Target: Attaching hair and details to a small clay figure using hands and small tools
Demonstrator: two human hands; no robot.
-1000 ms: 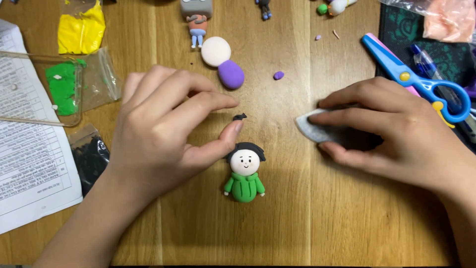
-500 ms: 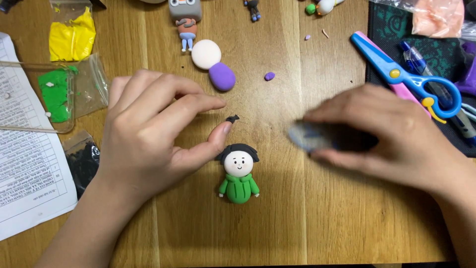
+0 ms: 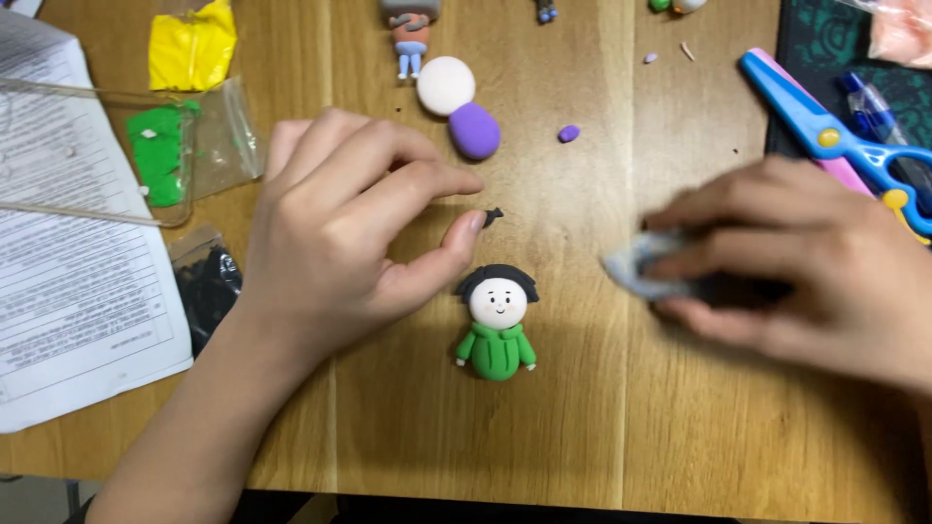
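Note:
A small clay figure (image 3: 496, 324) with a green body, pale round head and black hair lies on the wooden table (image 3: 582, 427). My left hand (image 3: 349, 238) rests just left of it, thumb tip touching a tiny black clay scrap (image 3: 492, 217) above the figure's head. My right hand (image 3: 796, 267), blurred, presses its fingers on a crumpled grey-white wipe (image 3: 636, 270) to the figure's right.
A white clay ball (image 3: 446, 85) and a purple clay lump (image 3: 474, 130) lie at the back, with another small figure (image 3: 410, 29) behind. Bags of yellow (image 3: 192, 47), green (image 3: 155, 155) and black clay (image 3: 206, 283) and a printed sheet (image 3: 68, 291) lie left. Blue scissors (image 3: 835, 131) lie right.
My right hand has slid right with the wipe and is blurred. My left hand has stayed by the figure, its thumb at the black scrap.

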